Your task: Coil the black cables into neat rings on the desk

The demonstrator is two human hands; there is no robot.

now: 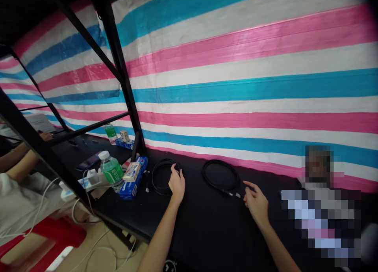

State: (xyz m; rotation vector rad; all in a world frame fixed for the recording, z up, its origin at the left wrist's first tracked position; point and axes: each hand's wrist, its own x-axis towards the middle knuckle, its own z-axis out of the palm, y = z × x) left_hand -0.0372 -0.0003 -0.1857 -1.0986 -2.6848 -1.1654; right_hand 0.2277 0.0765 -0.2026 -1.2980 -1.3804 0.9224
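My left hand point(177, 182) rests on the right side of a coiled black cable point(161, 176) on the black table point(206, 224), its fingers curled over the coil. My right hand point(256, 201) lies on the table with its fingers spread loosely, just right of the white-tipped plug ends point(234, 194) of a second coiled black cable point(220, 174). That hand holds nothing.
A green-labelled water bottle point(111, 170), blue boxes point(134, 177) and a white power strip point(90, 177) stand at the left by a black frame post point(126, 86). Another person's arms point(17, 159) show at far left. A striped tarp point(251, 86) backs the table. A red stool point(56, 234) stands below.
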